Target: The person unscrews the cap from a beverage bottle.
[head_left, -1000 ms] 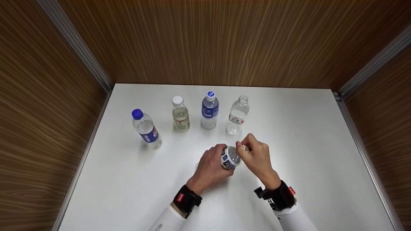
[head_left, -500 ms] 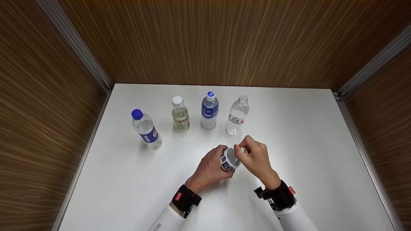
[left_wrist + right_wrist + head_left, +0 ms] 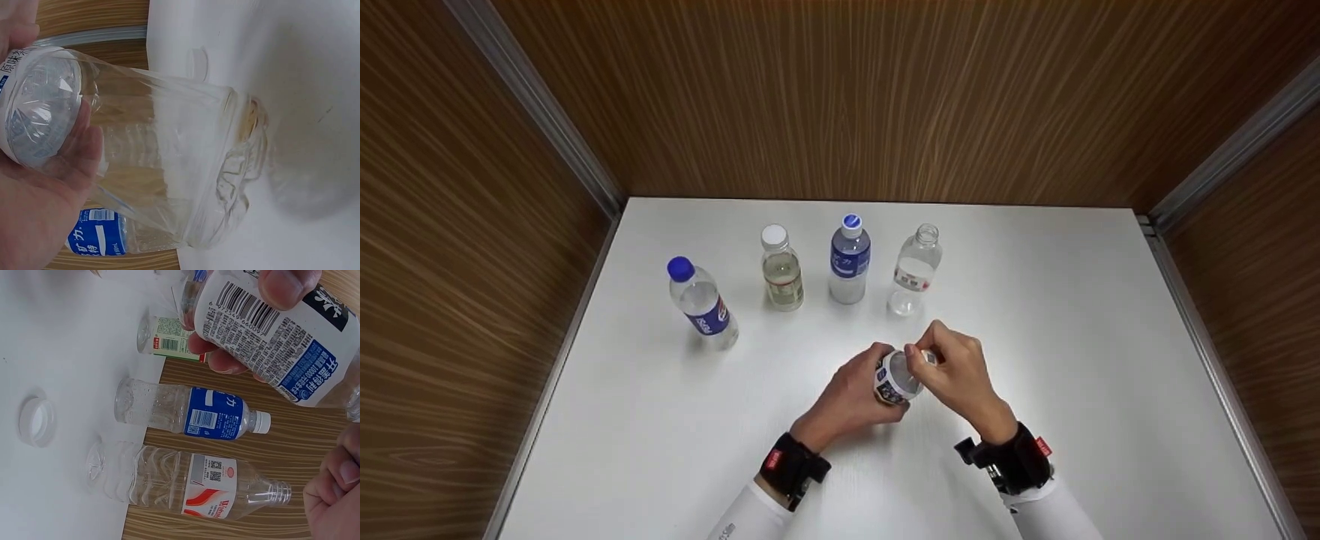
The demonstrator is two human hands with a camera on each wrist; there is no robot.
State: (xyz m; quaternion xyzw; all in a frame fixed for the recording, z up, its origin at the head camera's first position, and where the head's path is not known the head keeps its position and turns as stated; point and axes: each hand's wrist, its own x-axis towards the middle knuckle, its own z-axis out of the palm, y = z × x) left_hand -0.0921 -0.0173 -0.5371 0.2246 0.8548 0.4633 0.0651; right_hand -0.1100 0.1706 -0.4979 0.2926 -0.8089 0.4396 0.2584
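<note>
My left hand (image 3: 851, 391) grips a clear plastic bottle (image 3: 901, 375) around its white, dark-printed label. The bottle is held tilted, its neck to the right, toward my right hand (image 3: 956, 375). With thumb and curled forefinger, the right hand pinches the whitish cap (image 3: 931, 357) at the bottle's top, which the fingers mostly cover in the head view. In the left wrist view the bottle's clear base (image 3: 219, 169) points down close over the white table. The right wrist view shows the printed label (image 3: 275, 332) and left fingertips (image 3: 225, 360) around it.
Behind the hands stand a blue-capped bottle (image 3: 705, 307), a white-capped bottle (image 3: 783, 274), a blue-labelled bottle (image 3: 849, 262) and an uncapped bottle (image 3: 913, 274). A loose white cap (image 3: 37, 421) lies on the table (image 3: 660, 450). Wood-grain panels (image 3: 840, 97) enclose it.
Both hands and the bottle between them have shifted slightly toward me. A pale edge beside the left hand is now hidden by it. The standing bottles keep their places.
</note>
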